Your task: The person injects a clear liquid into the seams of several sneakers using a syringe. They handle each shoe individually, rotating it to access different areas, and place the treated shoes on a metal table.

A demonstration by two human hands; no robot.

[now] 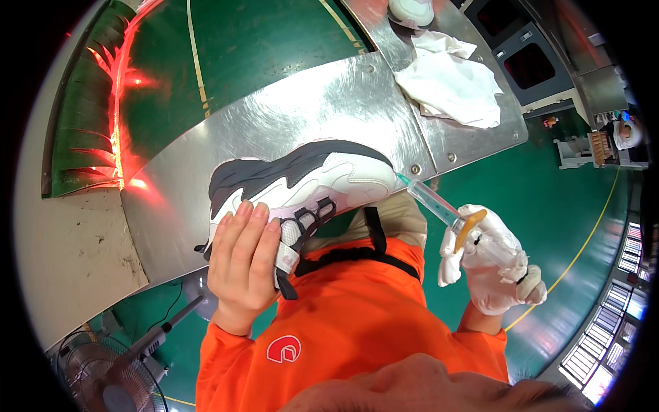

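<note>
A white sneaker (329, 172) with a dark grey sole, pale lilac panels and black laces lies on its side on a metal plate. Its toe points right and its sole faces away from me. My left hand (244, 254), bare, grips the shoe near the heel and ankle opening, fingers laid over its side. My right hand (491, 264), in a white glove, is closed around a clear syringe (434, 204) with a brown-orange finger flange. The syringe's green tip (401, 178) is at the toe edge, by the sole seam; whether it touches cannot be made out.
The metal plate (274, 103) continues right, where a white cloth (453, 82) lies beside another white shoe (412, 12). Red light glows along a slitted green curtain (89, 117) at far left. A standing fan (113, 374) is at lower left. Grey machinery (535, 62) stands at upper right.
</note>
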